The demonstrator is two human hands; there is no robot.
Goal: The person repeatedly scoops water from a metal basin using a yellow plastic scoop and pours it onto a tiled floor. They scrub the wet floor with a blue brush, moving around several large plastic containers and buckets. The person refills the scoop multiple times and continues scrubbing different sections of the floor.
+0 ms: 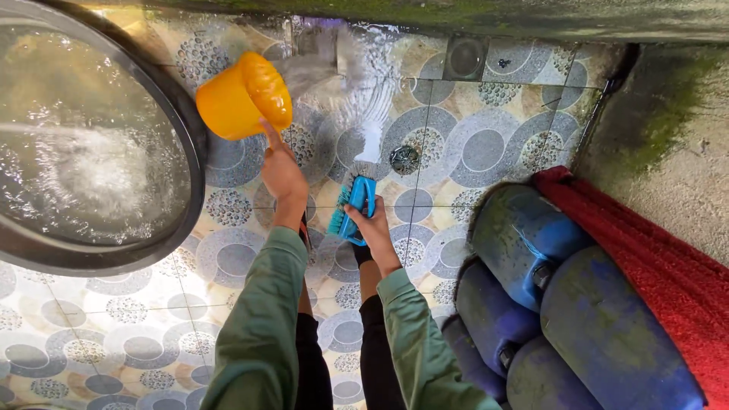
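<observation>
Your left hand (282,176) is clamped on the handle of the yellow scoop (244,95), tipped so water pours onto the patterned tile floor (456,144) at the far wall. Your right hand (372,224) grips the blue scrub brush (355,206) just near of the floor drain (404,159). The big black water basin (91,144) crowds the left edge; blue jerry cans (524,250) and a red cloth (653,266) block the right, leaving a clear lane between.

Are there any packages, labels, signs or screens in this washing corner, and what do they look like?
No labels, signs or screens show.
Jerrycans: four blue plastic containers, lying stacked at right beside a red cloth, grimy.
Scoop: orange, in left hand.
Scrub brush: blue, in right hand.
</observation>
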